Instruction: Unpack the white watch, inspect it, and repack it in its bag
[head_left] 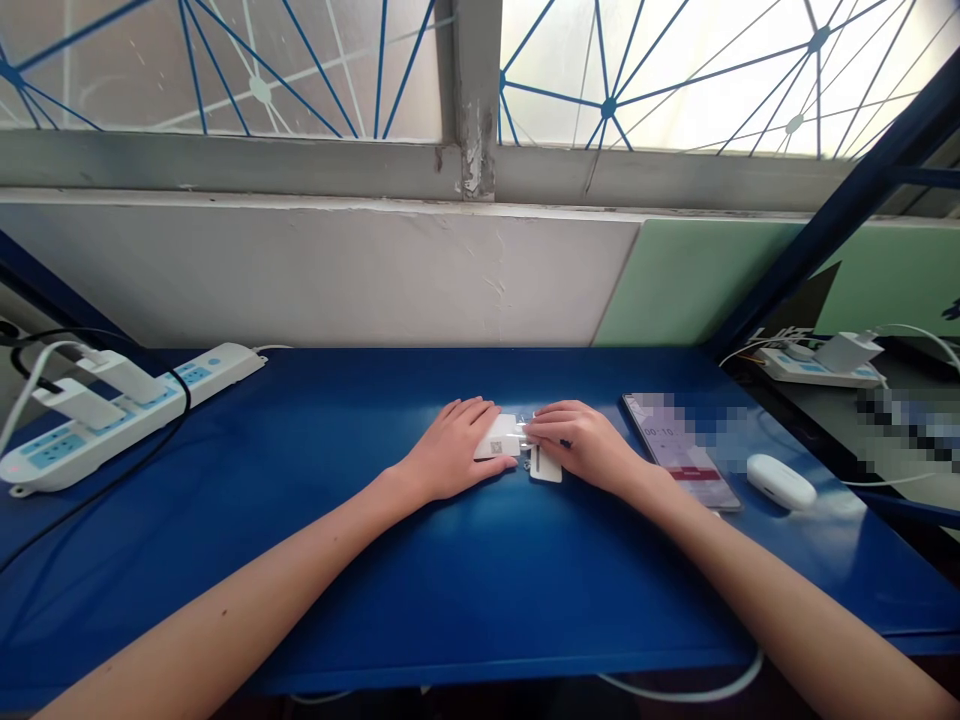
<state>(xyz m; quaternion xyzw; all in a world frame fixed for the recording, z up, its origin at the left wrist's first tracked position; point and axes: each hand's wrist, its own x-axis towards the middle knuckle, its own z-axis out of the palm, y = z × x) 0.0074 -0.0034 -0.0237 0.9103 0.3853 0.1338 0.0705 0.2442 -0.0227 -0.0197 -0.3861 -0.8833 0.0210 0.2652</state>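
Note:
A small white card with a printed square code (495, 437) lies on the blue desk. My left hand (454, 450) rests flat over its left end, fingers stretched out and thumb apart along the near edge. At the card's right end is a bit of clear plastic wrapper (525, 432). My right hand (585, 442) has its fingers closed together on that plastic; the fingertips partly hide it. Under the right fingers sits a second small white piece with a dark stripe (546, 465), partly covered by the hand.
A phone (679, 450) with a timer on its screen and a white earbud case (781, 482) lie right of my right hand. At the left is a white power strip (135, 410) with chargers and a black cable (120, 485). A blue metal bar (832, 190) slants up at the right.

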